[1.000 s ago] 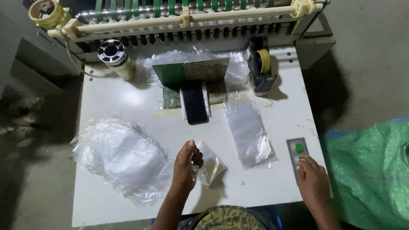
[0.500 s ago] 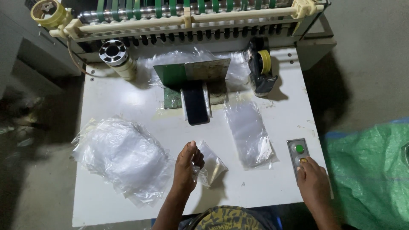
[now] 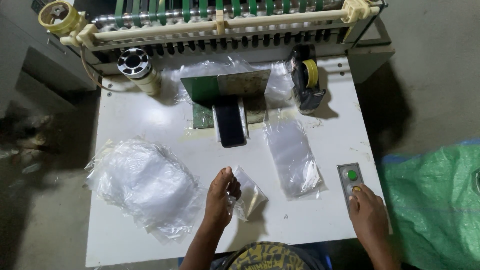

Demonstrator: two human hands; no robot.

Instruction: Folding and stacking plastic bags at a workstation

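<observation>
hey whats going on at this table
A person stands at a white machine table. The left hand pinches a small clear plastic bag near the front edge. The right hand rests at a small control panel, fingertips by the lower button, just under the green button. A heap of clear bags lies to the left, and a flat stack of bags sits below the machine's outlet.
</observation>
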